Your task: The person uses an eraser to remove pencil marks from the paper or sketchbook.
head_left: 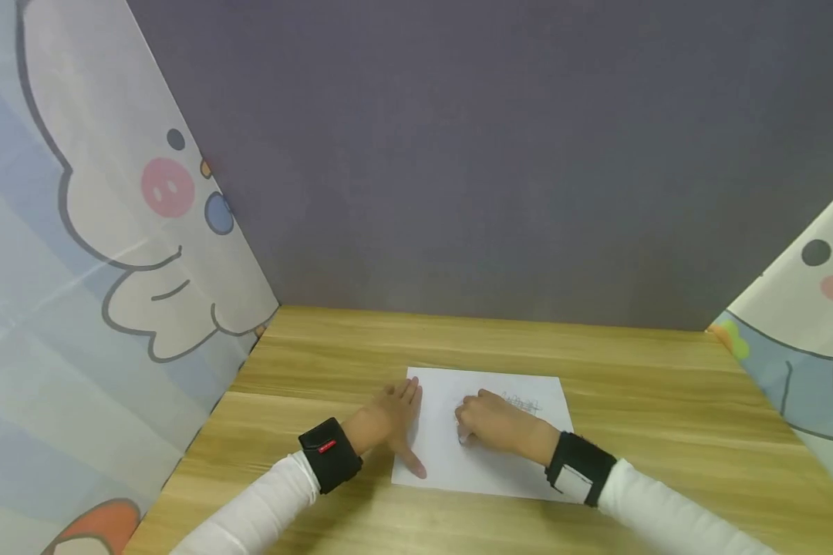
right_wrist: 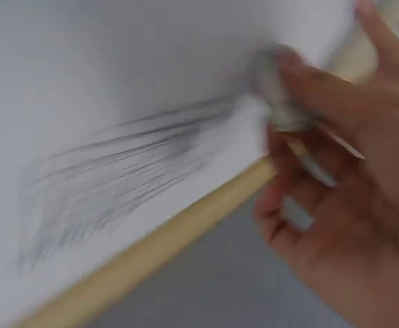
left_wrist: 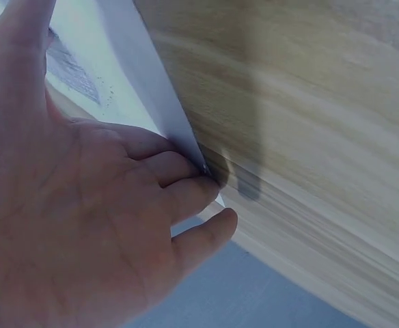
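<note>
A white sheet of paper [head_left: 472,474] lies on the wooden table. My left hand [head_left: 392,420] rests flat along its left edge, thumb spread toward the near corner. In the left wrist view the sheet's edge stands slightly raised beside the fingers. Over the middle of the paper, my right hand [head_left: 500,424] pinches a small whitish eraser [right_wrist: 278,99] between thumb and fingers; it is blurred, with a greyish end on the sheet. Grey pencil strokes [right_wrist: 145,150] run up to the eraser. Another pencil scribble [head_left: 523,403] shows beyond the right hand, near the far right of the sheet.
The wooden table [head_left: 333,347] reaches back to a dark grey wall [head_left: 458,169]. Cartoon-printed panels flank it, one on the left [head_left: 104,216] and one on the right [head_left: 815,324]. Black bands [head_left: 330,455] wrap both wrists over white sleeves.
</note>
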{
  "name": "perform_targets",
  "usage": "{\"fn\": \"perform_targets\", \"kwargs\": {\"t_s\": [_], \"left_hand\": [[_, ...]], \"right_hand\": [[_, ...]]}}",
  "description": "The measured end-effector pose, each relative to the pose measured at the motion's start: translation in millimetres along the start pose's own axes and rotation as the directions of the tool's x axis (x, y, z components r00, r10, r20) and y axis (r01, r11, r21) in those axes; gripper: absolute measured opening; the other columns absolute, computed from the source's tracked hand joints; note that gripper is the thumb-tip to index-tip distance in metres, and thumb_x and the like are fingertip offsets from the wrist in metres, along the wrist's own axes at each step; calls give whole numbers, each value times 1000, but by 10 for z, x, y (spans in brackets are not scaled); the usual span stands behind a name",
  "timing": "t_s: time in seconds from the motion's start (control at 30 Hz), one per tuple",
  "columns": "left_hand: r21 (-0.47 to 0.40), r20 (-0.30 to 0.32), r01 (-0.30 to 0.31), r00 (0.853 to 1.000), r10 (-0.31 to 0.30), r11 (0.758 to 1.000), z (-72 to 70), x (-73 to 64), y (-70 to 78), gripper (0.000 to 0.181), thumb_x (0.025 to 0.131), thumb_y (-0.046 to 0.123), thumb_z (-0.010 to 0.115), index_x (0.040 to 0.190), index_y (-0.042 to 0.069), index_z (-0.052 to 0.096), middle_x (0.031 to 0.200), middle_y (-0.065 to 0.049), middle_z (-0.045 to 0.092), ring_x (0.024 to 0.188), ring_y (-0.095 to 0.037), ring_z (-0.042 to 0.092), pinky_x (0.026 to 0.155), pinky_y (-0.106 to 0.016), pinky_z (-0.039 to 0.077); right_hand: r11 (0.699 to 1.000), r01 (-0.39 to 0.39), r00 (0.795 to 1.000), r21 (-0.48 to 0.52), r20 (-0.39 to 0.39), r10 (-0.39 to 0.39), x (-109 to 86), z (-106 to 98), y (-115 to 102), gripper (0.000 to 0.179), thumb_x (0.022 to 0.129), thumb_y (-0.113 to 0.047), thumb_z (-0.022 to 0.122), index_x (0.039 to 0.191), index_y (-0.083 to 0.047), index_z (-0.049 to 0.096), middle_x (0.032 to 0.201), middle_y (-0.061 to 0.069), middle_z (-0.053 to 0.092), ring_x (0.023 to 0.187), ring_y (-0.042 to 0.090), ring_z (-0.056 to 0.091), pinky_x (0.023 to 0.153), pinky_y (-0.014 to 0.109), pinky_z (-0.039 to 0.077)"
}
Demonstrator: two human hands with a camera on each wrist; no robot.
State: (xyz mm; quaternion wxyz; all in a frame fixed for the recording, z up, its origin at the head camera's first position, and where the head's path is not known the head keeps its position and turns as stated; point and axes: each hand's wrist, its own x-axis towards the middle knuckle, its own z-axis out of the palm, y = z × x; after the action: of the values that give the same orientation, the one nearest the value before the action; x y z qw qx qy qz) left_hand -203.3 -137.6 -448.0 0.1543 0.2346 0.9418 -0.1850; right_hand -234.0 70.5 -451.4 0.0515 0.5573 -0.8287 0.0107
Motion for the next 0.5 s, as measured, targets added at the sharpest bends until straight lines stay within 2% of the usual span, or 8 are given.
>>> {"fn": "perform_targets", "kwargs": {"t_s": [0.1,0.2,0.4,0.5], "left_hand": [[26,10,6,1000,-6,1000,-15,2,-3,138,50,94,52,148,3,19,153,-15,16,136,-25,14,111,-40,24],[17,14,5,1000,-5,1000,-24,-5,4,138,50,94,53,148,4,19,153,-15,16,136,-24,15,111,-40,24],[33,12,0,1000,0,999,-40,-34,24,138,50,94,53,148,3,20,153,-15,17,136,-25,16,111,-39,25],[54,3,-6,1000,6,999,-48,-38,30,137,50,95,51,148,4,20,153,-15,17,136,-25,16,111,-39,25]], "right_hand": [[994,-48,995,95,-77,56,78,46,82,7,76,-12,79,81,-15,75,76,-6,66,71,2,53,64,24,49],[979,-107,977,175,-166,136,130,175,156,6,79,-7,76,77,-12,73,73,-3,64,67,2,52,61,21,50],[977,-106,972,185,-186,141,65,298,177,7,82,-6,73,76,-10,71,73,-1,62,66,2,51,60,19,52],[963,-99,974,252,-172,145,44,276,190,9,82,-5,73,75,-10,71,72,-3,61,65,0,48,58,17,50]]}}
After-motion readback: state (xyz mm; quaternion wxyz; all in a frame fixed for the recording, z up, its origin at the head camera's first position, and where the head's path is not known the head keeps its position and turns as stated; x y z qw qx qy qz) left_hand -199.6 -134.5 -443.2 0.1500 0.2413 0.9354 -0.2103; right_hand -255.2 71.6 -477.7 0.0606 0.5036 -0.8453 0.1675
